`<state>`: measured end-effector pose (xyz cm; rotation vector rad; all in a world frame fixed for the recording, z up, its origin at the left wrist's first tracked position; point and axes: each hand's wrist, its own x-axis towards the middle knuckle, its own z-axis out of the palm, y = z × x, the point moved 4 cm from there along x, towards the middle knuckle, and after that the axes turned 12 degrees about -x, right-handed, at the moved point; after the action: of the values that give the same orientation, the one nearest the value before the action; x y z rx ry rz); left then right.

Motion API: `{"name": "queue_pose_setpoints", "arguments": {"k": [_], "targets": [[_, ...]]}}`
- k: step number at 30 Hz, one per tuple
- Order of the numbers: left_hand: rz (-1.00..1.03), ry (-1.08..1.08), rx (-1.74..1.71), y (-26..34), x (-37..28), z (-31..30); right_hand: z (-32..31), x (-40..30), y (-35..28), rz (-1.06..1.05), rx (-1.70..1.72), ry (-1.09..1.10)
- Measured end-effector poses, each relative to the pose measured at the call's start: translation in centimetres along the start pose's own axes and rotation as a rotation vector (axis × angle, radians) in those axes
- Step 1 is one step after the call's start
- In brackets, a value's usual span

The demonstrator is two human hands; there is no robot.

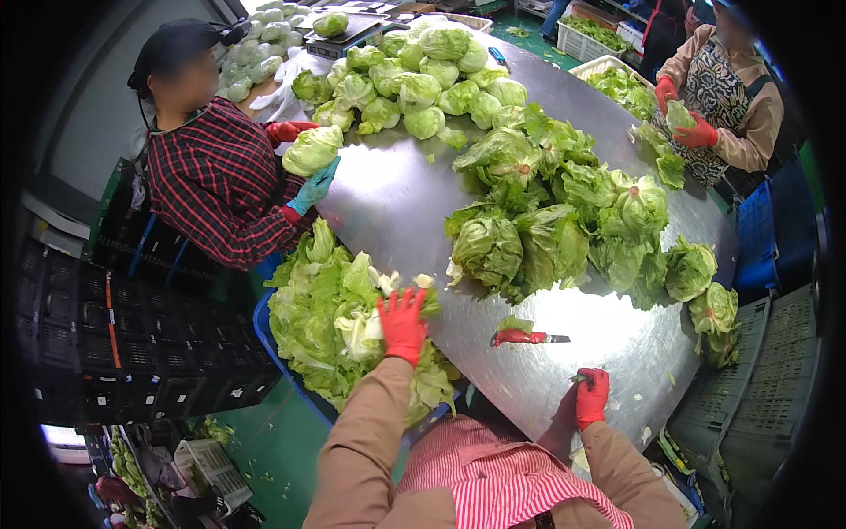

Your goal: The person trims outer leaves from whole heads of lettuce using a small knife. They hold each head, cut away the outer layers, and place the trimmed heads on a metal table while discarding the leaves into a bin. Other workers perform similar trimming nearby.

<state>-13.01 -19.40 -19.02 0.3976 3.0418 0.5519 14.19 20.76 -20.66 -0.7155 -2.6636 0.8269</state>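
My left hand (402, 325), in a red glove, has its fingers spread over loose lettuce leaves (317, 311) heaped in a blue crate (264, 330) beside the table. Pale leaf pieces lie by its fingertips; no grip on them shows. Low over the steel table (456, 324), my red-gloved right hand (592, 398) is curled closed, with what looks like a small leaf scrap (579, 379) at its fingertips. A red-handled knife (529, 338) rests on the steel between my hands, its blade pointing right. Untrimmed lettuce heads (489, 248) sit beyond it.
Trimmed lettuce heads (416, 89) are piled at the far side near a scale (344, 36). A co-worker (211, 172) at left holds a lettuce head (312, 151); another person (720, 99) works at far right. Black crates (132, 337) stand left, grey crates (760, 390) right.
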Motion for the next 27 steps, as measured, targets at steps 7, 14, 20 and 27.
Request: {"name": "queue_pose_setpoints", "arguments": {"k": [7,14,20,27], "targets": [[-0.128,0.036,-0.009,-8.0,-8.7,-1.4,2.6,-2.9,-11.7,-0.189,0.058,-0.193],[-0.356,-0.176,-0.084,-16.0,-18.3,1.1,15.9,-7.7,-22.9,-0.438,0.008,-0.845],[-0.284,-0.05,-0.239,-20.6,-27.3,3.9,28.1,-7.4,-27.1,-0.429,-0.113,-0.945],[-0.548,-0.514,-0.621,-18.8,-16.8,-11.4,28.7,-2.7,-31.3,-0.448,-0.134,-0.939]]}}
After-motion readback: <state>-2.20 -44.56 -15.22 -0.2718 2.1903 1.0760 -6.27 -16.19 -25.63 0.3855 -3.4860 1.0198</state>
